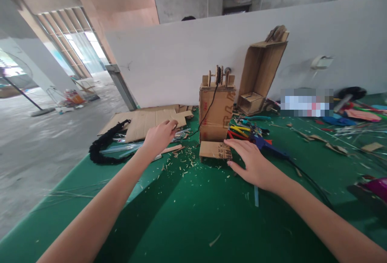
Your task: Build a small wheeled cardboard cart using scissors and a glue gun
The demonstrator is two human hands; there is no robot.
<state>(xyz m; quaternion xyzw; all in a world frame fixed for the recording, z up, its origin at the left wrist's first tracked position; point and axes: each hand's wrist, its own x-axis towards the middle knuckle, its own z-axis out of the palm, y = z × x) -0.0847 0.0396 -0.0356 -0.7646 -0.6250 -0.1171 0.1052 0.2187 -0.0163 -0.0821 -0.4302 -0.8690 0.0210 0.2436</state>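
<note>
An upright cardboard box model (216, 109) stands on the green table, with a low cardboard step (213, 150) at its front. Cardboard discs (218, 75) sit on its top, and a black cord (208, 110) runs from them down the front toward my left hand. My left hand (160, 137) is left of the model, fingers pinched together; what they hold, if anything, is too small to make out. My right hand (252, 162) is at the step's right edge, thumb and fingers stretched apart, fingertips close to or touching the cardboard.
Behind, a second, open cardboard model (260, 73) leans near the white partition (169, 61). A blue glue gun (269, 146) and pliers (240, 130) lie at right. Left are flat cardboard sheets (151, 122) and a black fuzzy coil (98, 150). Scraps litter the table (181, 222).
</note>
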